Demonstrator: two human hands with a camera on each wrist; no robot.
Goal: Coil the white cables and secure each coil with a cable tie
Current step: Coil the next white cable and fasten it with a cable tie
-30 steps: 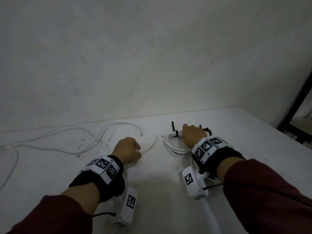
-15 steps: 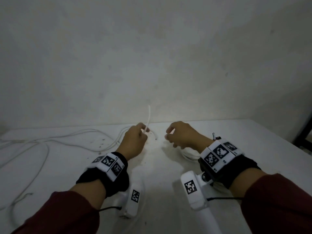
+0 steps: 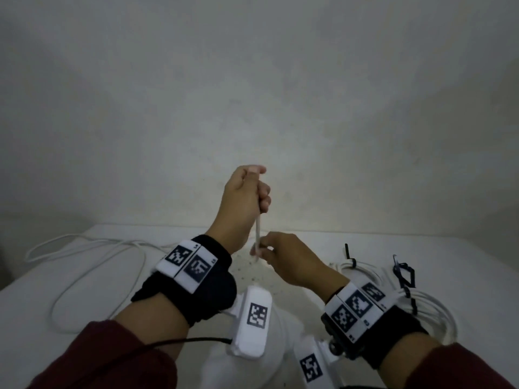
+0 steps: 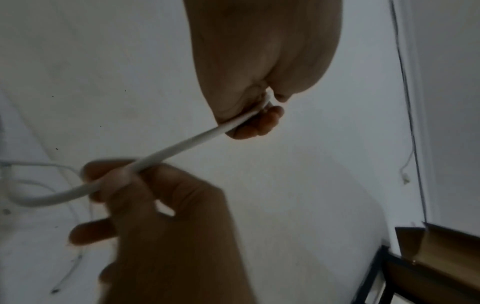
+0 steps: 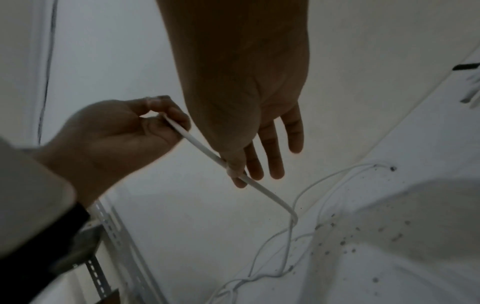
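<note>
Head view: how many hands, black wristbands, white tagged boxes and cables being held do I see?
Hands: 2, left hand and right hand
Black wristbands: 2
White tagged boxes: 2
Held cable: 1
Total: 7

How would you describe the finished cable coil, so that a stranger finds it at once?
Start at the white table, then go to its right side, beside the right hand. There lies the finished coil: unlike the loose cable on the left, it is wound tight and bound with black ties.
</note>
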